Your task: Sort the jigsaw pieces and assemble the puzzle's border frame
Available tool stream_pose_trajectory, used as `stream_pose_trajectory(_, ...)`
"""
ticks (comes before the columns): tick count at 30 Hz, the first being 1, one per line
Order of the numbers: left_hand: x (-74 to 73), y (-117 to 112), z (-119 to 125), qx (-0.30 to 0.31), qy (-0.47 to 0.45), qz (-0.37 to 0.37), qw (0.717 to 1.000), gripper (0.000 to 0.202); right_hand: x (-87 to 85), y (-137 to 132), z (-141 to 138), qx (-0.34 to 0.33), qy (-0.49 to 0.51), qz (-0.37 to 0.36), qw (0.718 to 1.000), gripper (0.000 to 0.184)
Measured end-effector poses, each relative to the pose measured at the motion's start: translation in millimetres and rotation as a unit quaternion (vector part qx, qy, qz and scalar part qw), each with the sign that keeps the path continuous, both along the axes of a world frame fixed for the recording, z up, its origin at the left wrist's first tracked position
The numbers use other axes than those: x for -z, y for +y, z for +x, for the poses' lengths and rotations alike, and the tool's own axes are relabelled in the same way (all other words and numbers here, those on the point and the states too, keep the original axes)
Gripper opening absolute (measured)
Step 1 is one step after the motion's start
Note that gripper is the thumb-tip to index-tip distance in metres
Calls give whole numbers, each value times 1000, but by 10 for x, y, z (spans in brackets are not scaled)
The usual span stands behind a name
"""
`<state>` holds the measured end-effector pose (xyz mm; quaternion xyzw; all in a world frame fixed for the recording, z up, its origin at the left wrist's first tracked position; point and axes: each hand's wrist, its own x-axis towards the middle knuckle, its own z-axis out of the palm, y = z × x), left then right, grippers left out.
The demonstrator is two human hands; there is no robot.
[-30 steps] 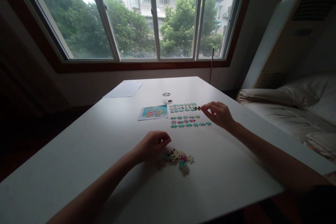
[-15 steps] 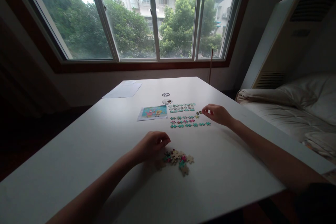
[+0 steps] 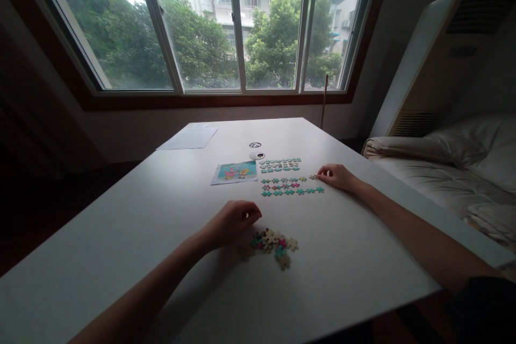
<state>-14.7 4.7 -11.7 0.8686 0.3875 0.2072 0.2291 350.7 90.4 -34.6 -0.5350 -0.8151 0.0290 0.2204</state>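
Note:
My right hand (image 3: 335, 177) is closed in a pinch on a small jigsaw puzzle piece (image 3: 313, 177), at the right end of a row whose last other piece is yellow (image 3: 303, 178). Several rows of jigsaw pieces (image 3: 281, 180), mostly teal with some pink, lie to the left of that hand. My left hand (image 3: 236, 220) rests on the table with its fingers curled; whether anything is inside them is hidden. Just right of and below it is a loose pile of jigsaw pieces (image 3: 271, 240), many with their pale backs up. A colourful cartoon picture sheet (image 3: 234, 172) lies left of the rows.
The white table (image 3: 161, 215) carries white paper sheets (image 3: 189, 138) at the far left and two round items (image 3: 257, 156) beyond the picture. A pale sofa (image 3: 443, 156) stands to the right, with a tall appliance (image 3: 431, 59) behind it. A wide window (image 3: 237, 37) is ahead.
My right hand has moved slightly right and down with the puzzle piece, away from the yellow one and into line with its row. My left hand stays put.

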Motion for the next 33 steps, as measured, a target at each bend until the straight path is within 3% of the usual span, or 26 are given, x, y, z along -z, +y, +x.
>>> stream_pose_trajectory(13,1,6,-11,9,2,0,1000,18,4,2,12,-19,5,3,1000,20)
stream_pose_trajectory(22,-36,-14,-12,63,13,-26,998,17,-2,-13,-29,-26,4,8,1000,19)
stream_pose_trajectory(33,-141,-230,80,126,39,-23,991,24,-24,-51,-55,-15,9,28,999,18)
